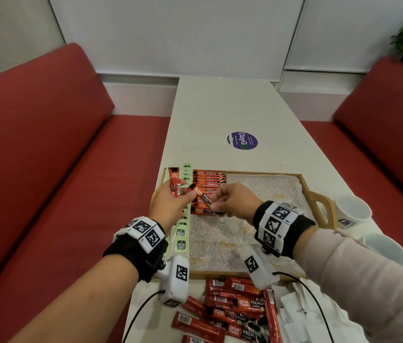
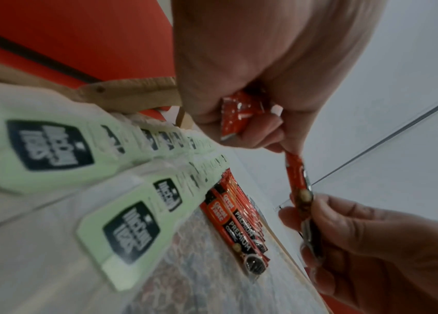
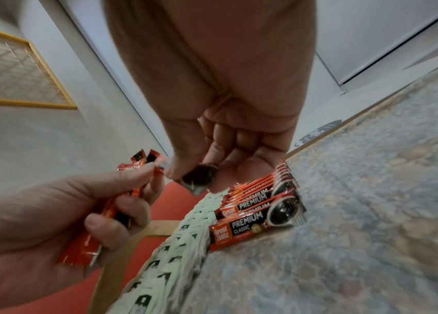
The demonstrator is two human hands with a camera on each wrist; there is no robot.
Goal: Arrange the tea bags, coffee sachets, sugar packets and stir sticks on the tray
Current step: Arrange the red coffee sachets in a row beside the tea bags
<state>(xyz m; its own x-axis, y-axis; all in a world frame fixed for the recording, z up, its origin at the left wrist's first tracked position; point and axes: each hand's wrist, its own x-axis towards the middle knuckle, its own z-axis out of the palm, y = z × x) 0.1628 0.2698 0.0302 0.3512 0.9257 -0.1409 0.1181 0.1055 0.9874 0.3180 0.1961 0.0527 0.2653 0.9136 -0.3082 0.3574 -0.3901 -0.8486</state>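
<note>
My left hand [image 1: 168,201] grips a small bunch of red coffee sachets [image 1: 174,185] above the left end of the wooden tray [image 1: 305,188]. My right hand [image 1: 228,198] pinches the dark end of one sachet [image 1: 204,196] whose other end sits at the left fingertips. In the left wrist view this sachet [image 2: 296,172] spans from the left hand [image 2: 252,85] to the right hand [image 2: 373,255]. Green tea bags [image 1: 180,240] lie in an overlapping column along the tray's left side. A row of coffee sachets [image 1: 210,180] lies beside them.
Loose coffee sachets [image 1: 232,310] lie piled on the white table in front of the tray, with white sugar packets [image 1: 301,313] to their right. Two white mugs [image 1: 352,211] stand right of the tray. Red benches flank the table.
</note>
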